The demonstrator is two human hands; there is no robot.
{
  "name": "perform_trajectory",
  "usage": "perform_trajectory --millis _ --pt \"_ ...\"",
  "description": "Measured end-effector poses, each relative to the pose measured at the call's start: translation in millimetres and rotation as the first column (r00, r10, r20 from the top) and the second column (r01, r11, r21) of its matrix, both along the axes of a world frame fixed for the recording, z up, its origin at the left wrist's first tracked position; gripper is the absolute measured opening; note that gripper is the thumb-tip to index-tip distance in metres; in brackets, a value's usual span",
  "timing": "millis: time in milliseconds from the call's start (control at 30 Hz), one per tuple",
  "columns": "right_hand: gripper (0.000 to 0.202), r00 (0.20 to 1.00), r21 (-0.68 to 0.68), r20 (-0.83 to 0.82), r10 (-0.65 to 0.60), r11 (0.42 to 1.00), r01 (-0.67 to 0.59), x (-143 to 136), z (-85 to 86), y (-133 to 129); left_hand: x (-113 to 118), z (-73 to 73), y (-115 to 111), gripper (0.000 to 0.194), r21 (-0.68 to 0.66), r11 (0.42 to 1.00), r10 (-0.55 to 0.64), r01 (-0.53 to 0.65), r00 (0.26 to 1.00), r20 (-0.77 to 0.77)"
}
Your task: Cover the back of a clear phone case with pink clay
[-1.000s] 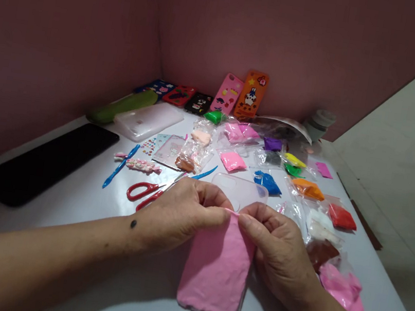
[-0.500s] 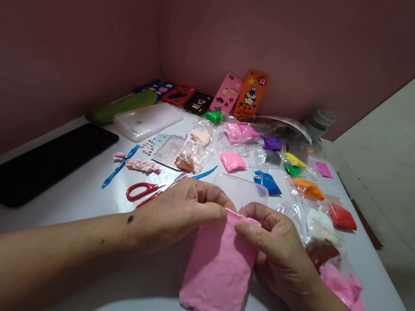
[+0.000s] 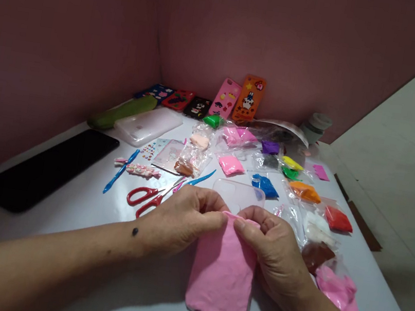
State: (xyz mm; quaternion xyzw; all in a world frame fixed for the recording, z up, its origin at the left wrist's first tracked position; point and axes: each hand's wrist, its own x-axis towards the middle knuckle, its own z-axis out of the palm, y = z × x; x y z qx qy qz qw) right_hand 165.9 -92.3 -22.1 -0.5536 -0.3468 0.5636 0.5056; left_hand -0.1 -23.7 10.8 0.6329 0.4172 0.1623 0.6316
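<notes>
A clear phone case (image 3: pixel 238 194) lies in front of me, most of it covered by a flat sheet of pink clay (image 3: pixel 221 277). Its far end, with the camera opening, is bare. My left hand (image 3: pixel 192 218) pinches the clay's upper edge between thumb and forefinger, near the middle. Close beside it, my right hand (image 3: pixel 270 243) pinches the same edge, its other fingers curled along the case's right side. Between the two thumbs the edge looks slightly raised. The fingertips behind the edge are partly hidden.
Red-handled scissors (image 3: pixel 149 201) and a blue modelling tool (image 3: pixel 121 171) lie to the left, near a black phone-like slab (image 3: pixel 49 168). Bagged clay, including a blue packet (image 3: pixel 265 185) and a red packet (image 3: pixel 338 219), spreads behind and right. Decorated cases (image 3: pixel 249 99) lean against the wall.
The view has shifted slightly, so the whole table sits a little lower. Both hands keep their pinch on the clay's edge, with only small finger movements.
</notes>
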Motion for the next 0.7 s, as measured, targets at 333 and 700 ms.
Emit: perform_trajectory --millis 333,700 --pt "0.023 0.986 0.045 -0.124 0.113 0.993 -0.108 1 1.1 1 2 8.8 0 0.017 -0.1 0.995 0.008 -0.003 0.998 0.057" --pt "0.025 0.991 0.051 -0.092 0.093 0.995 -0.089 1 3.6 1 -1 -2.6 1 0.015 -0.026 0.999 0.037 -0.036 0.999 0.03"
